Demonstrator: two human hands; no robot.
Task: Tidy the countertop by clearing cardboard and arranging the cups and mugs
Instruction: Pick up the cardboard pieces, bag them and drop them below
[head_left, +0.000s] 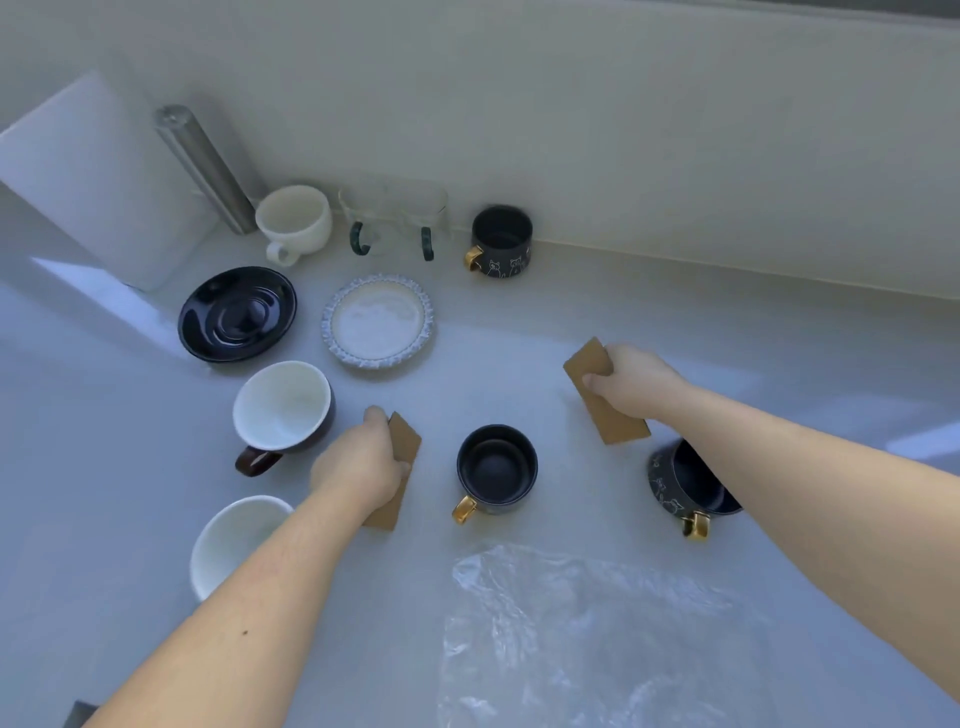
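Note:
My left hand (358, 467) grips a brown cardboard strip (404, 441) just above the white countertop (519, 374). My right hand (631, 382) grips a second cardboard strip (615, 415). Between them stands a dark mug with a gold handle (496, 470). Another dark, gold-handled mug (680, 483) sits partly under my right forearm. A third dark mug (501, 241) stands by the back wall. Left of my left hand is a brown cup with a white inside (283, 408), and a white cup (234, 540) lies partly under my left forearm. A cream cup (293, 221) and two glass cups with green handles (392, 221) line the back.
A dark blue saucer (236, 314) and a white saucer with a blue rim (378, 322) lie at middle left. A steel cylinder (200, 166) and a white board (88, 176) lean at the back left. A crumpled clear plastic bag (582, 639) lies at the front.

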